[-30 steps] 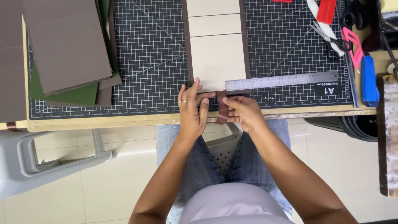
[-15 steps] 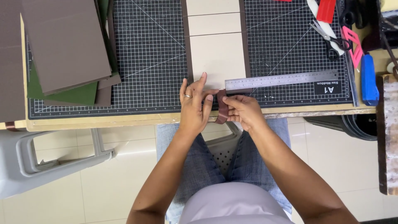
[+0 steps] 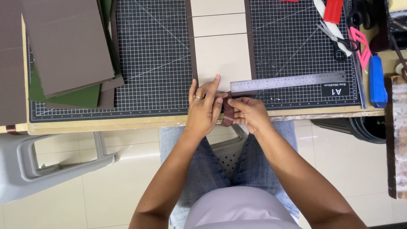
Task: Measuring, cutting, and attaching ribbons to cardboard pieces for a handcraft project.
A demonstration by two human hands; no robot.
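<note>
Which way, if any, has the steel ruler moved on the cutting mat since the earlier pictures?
No. The steel ruler lies on the same grid lines of the cutting mat, its left end by the beige board, as before.

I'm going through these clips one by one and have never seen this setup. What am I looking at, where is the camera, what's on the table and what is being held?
There is no machine here: a seated person works with two bare hands, filmed by one camera worn on their head, looking straight down. The left hand, with a ring, presses flat on a beige board edged in dark brown, which lies on a black gridded cutting mat. The right hand pinches a dark reddish-brown strip at the board's near edge. A steel ruler lies beside it. Brown and green sheets are stacked at the left; scissors and a blue-handled tool lie at the right.
</note>
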